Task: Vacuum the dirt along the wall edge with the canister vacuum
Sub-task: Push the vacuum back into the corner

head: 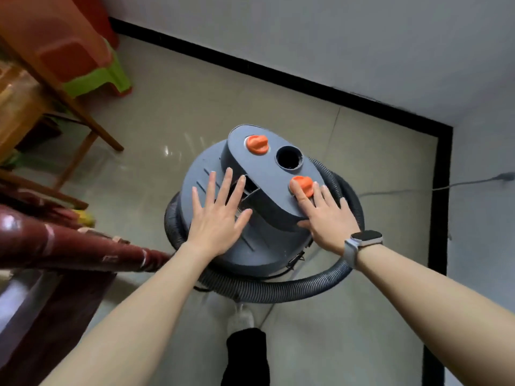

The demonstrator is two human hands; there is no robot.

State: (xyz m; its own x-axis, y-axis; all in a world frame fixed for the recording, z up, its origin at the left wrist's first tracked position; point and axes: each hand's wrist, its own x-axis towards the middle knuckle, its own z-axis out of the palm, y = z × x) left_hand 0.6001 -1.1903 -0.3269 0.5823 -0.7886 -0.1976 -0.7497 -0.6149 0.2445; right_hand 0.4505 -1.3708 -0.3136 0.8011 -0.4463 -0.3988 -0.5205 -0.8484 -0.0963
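A grey canister vacuum (267, 174) stands on the tiled floor in the middle of the head view, near a corner of the room. Its top carries two orange knobs, a far orange knob (257, 144) and a near orange knob (302, 185), with a round open port (288, 158) between them. My left hand (217, 215) lies flat with spread fingers on the left side of the lid. My right hand (326, 210) rests on the right side, its fingertips touching the near knob. A ribbed grey hose (278, 291) curls around the canister's base.
A black baseboard (278, 71) runs along the white walls and turns at the corner on the right. A grey power cord (418, 188) trails right. Wooden chair legs (83, 126), stacked plastic stools (92, 65) and a dark red rail (69, 243) crowd the left. My foot (241, 319) is below.
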